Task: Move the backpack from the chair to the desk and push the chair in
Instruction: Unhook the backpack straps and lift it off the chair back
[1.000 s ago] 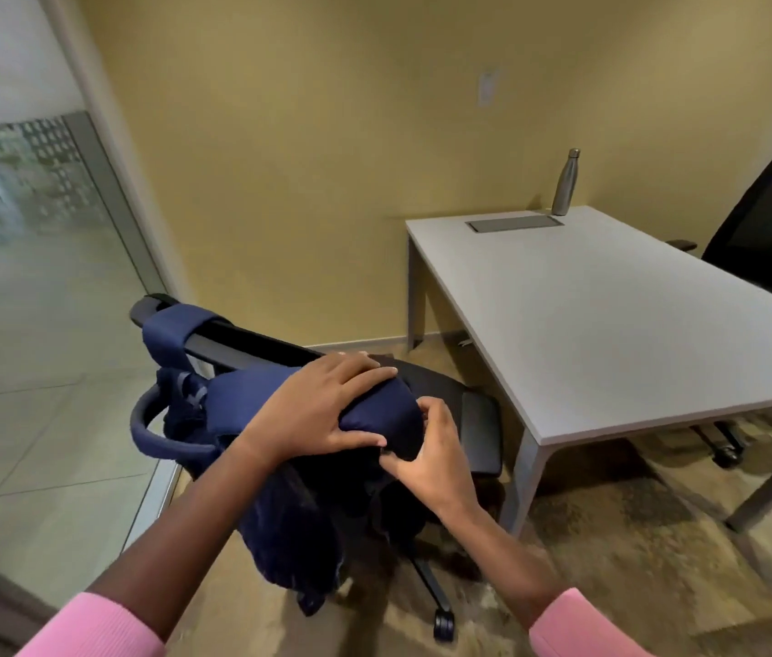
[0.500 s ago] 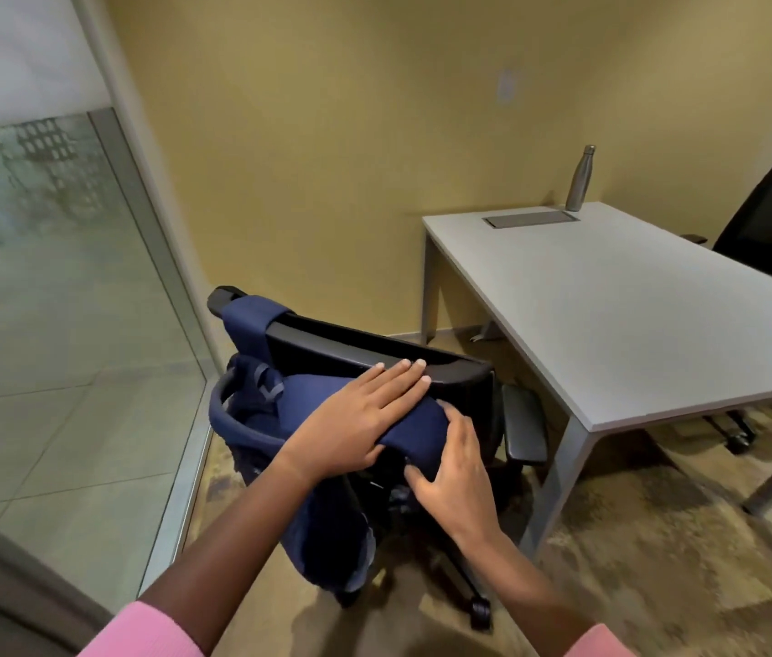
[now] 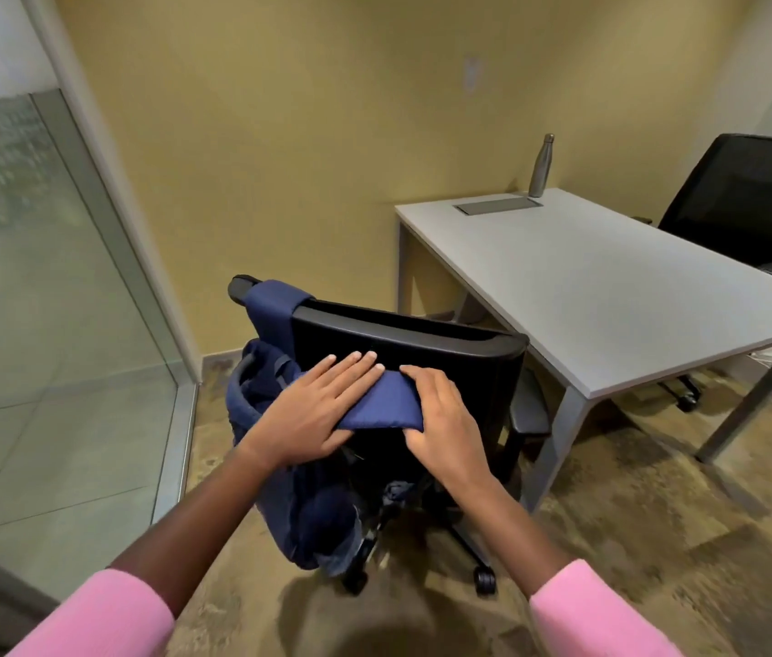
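Chair [image 3: 422, 372] rolled nearer; backpack [image 3: 308, 505] strap under both hands (flat)

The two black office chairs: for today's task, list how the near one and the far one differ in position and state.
The near chair stands clear of the desk, back toward the camera; the far chair sits against the desk's other side. The near chair carries a navy backpack hung over its backrest; the far chair shows none. Both hands touch the near chair's backpack strap; nobody touches the far chair. Both are black and on castors.
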